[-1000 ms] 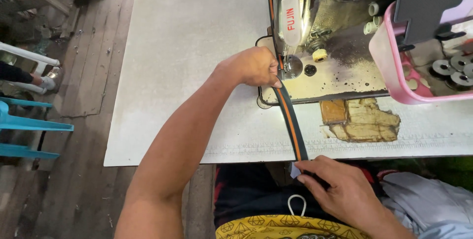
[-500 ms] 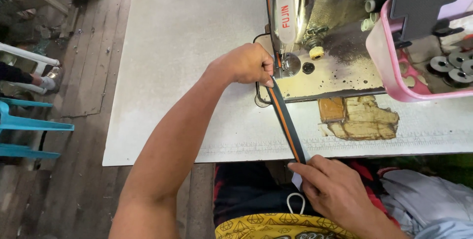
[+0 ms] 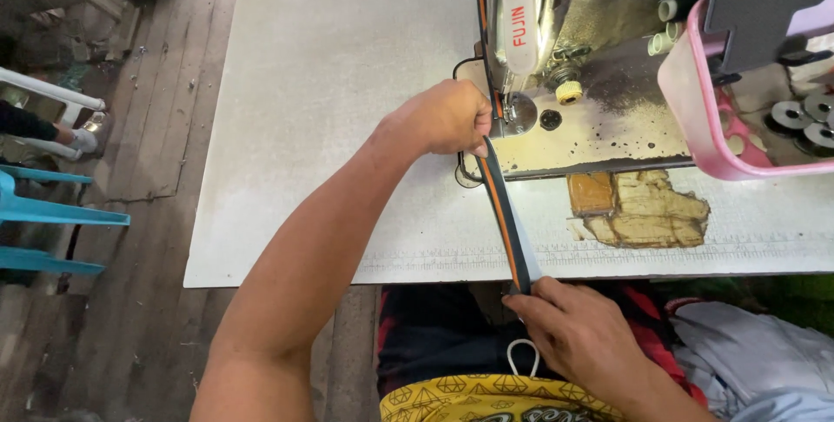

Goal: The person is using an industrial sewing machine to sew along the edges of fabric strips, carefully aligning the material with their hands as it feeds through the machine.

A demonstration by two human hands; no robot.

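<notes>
A narrow dark strap with an orange stripe (image 3: 506, 213) runs from the needle area of a sewing machine (image 3: 556, 48) down over the table's front edge. My left hand (image 3: 443, 118) pinches the strap's upper part just beside the presser foot. My right hand (image 3: 578, 335) grips the strap's lower end below the table's edge, holding it taut. The strap continues up behind the machine head.
The white table (image 3: 330, 126) has a worn brown patch (image 3: 638, 209) near the machine base. A pink plastic basket (image 3: 738, 92) with bobbins stands at the right. Blue and white chairs (image 3: 43, 213) stand on the wooden floor at left. Cloth lies in my lap.
My left hand and the strap sit slightly lower and more to the left in view; the grip of both hands is unchanged.
</notes>
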